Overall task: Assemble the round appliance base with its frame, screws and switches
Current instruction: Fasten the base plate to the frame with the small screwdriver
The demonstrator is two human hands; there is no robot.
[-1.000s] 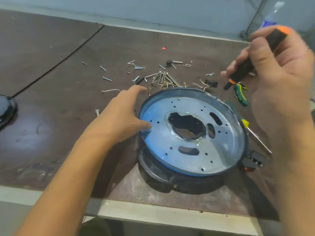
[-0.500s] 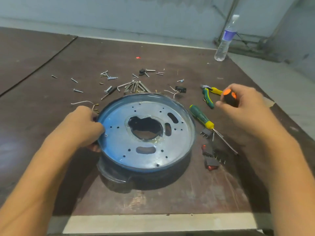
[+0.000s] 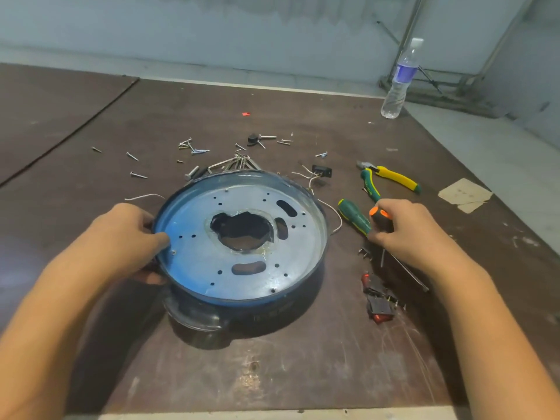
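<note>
While left grip (image 3: 127, 234) clasps base (image 3: 194, 256) rim, right grip (image 3: 406, 228) holds screwdriver (image 3: 380, 216) beside

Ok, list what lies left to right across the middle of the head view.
Left hand → round base, whose rim it grips → green screwdriver handle → right hand, gripping the orange-capped screwdriver → cardboard scrap.
</note>
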